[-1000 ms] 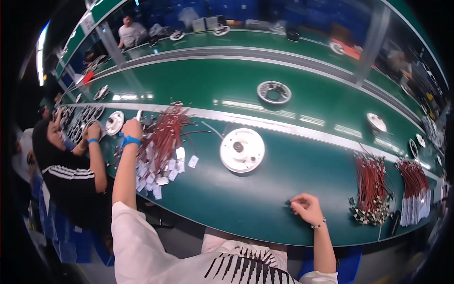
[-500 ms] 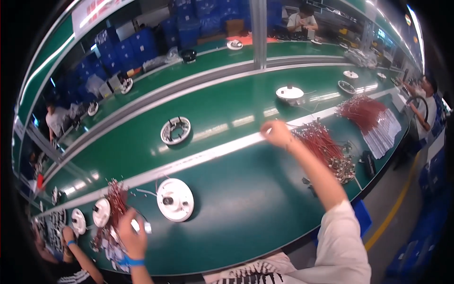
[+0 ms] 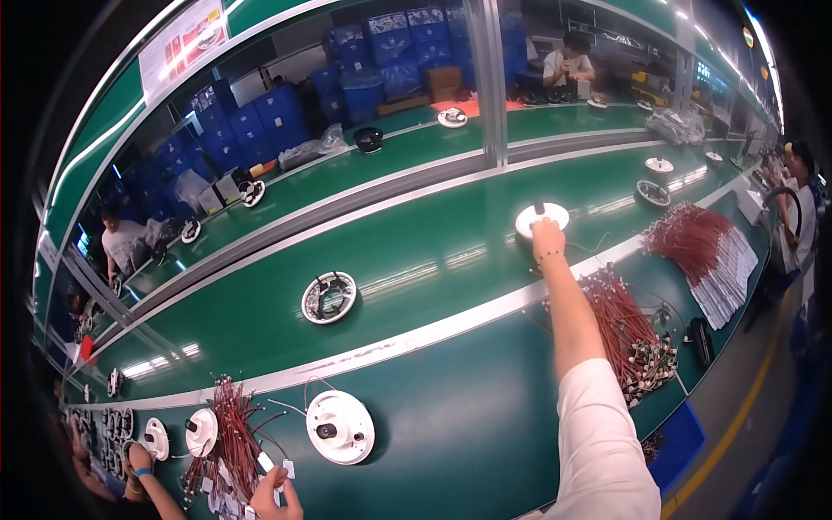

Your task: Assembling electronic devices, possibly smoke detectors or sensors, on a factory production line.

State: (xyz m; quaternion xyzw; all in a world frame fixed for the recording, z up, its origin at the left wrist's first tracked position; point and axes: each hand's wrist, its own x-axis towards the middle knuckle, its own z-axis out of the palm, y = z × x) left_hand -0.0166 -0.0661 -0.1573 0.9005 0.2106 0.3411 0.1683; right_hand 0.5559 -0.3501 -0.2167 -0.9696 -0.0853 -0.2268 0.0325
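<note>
My right hand [image 3: 548,236] reaches across to the far belt, its fingers closed on the near rim of a white round lamp-like base [image 3: 536,217] with a dark block on top. Low at the left, my left hand [image 3: 277,500] pinches a small white-tagged wire [image 3: 265,462] beside a bundle of red-brown wires [image 3: 232,425]; its lower part is cut off by the frame edge. Between my arms, a white round base [image 3: 342,425] with a black round part and thin leads rests tilted on the green table.
A ring-shaped housing [image 3: 329,297] lies on the belt. Wire bundles [image 3: 620,321] and white-ended wires [image 3: 706,251] spread at right, near a black tool-like object [image 3: 700,342]. At left, a co-worker's hand [image 3: 139,459] is near more white bases [image 3: 202,432]. A metal post [image 3: 490,95] stands beyond.
My right hand has moved forward and right onto the white base on the belt. My left hand has dropped lower, toward the frame's bottom edge. The view has shifted.
</note>
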